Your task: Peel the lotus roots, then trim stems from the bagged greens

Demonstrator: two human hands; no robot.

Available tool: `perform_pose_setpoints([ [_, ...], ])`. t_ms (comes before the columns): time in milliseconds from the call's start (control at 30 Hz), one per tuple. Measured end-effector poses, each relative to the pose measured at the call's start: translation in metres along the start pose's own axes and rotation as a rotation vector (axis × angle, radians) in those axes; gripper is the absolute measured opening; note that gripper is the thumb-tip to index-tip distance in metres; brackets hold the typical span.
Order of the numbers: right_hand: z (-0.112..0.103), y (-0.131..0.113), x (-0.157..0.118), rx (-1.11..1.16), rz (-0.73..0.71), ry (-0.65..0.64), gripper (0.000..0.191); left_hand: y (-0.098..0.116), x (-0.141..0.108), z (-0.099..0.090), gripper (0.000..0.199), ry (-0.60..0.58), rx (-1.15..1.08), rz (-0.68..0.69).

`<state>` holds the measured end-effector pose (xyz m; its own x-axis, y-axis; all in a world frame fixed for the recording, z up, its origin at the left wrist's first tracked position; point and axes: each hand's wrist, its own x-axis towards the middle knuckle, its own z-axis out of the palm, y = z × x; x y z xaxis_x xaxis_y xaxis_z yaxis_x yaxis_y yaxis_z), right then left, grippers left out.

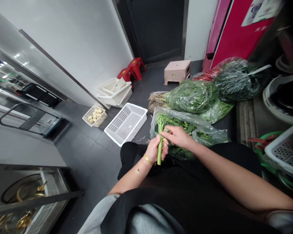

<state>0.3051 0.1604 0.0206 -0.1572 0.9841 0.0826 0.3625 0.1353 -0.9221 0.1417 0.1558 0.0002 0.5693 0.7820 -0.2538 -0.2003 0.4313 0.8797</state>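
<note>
A green vegetable stalk (160, 152) with a leafy, budded top stands nearly upright in my left hand (154, 149), whose fingers wrap round its middle. A gold bracelet circles that wrist. My right hand (177, 136) is closed at the upper part of the stalk, its thumb and fingers pinching a small green piece beside the stem. Just beyond and below both hands lies an open clear plastic bag (207, 126) with more leafy stalks in it.
An unfilled white basket (127, 125) sits on the floor ahead to the left, beside a smaller basket of pale vegetables (95, 116). Bagged greens (192, 96) lie beyond the open bag. Red stools (136, 67) and a pink stool (177, 70) stand farther back.
</note>
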Motion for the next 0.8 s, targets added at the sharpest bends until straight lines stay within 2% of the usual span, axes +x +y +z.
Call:
perform_pose_setpoints([
  [67,0.02,-0.002,-0.01,-0.133,-0.101,0.15,0.038,-0.004,0.002,0.001,0.052,0.15,0.076,0.041],
  [100,0.028,-0.004,-0.02,-0.2,-0.201,0.177,0.04,-0.005,0.003,0.0,0.052,0.213,0.079,0.048],
  [167,0.039,-0.005,-0.04,-0.254,-0.398,0.092,0.044,-0.004,0.004,-0.003,0.054,0.285,0.028,0.038],
  [233,0.037,-0.003,-0.051,-0.198,-0.438,-0.016,0.044,-0.003,0.003,-0.006,0.054,0.266,-0.029,0.036],
  [267,0.033,0.0,-0.05,-0.152,-0.381,-0.016,0.044,-0.003,0.002,-0.007,0.053,0.219,-0.048,0.035],
  [367,0.013,0.008,-0.029,0.09,-0.065,0.1,0.041,-0.005,-0.003,-0.007,0.048,0.062,-0.059,0.05],
  [467,0.003,0.01,-0.005,0.393,0.127,0.085,0.04,-0.01,-0.006,-0.006,0.047,0.027,-0.028,0.052],
  [567,0.009,0.006,0.001,0.468,0.122,0.059,0.038,-0.012,-0.004,-0.008,0.047,0.082,0.056,0.088],
  [700,0.017,0.005,-0.003,0.232,0.097,0.099,0.032,-0.009,-0.004,-0.008,0.042,0.234,0.206,0.179],
  [800,0.021,0.008,0.0,0.161,0.16,0.136,0.032,-0.01,-0.006,-0.006,0.035,0.35,0.36,0.287],
])
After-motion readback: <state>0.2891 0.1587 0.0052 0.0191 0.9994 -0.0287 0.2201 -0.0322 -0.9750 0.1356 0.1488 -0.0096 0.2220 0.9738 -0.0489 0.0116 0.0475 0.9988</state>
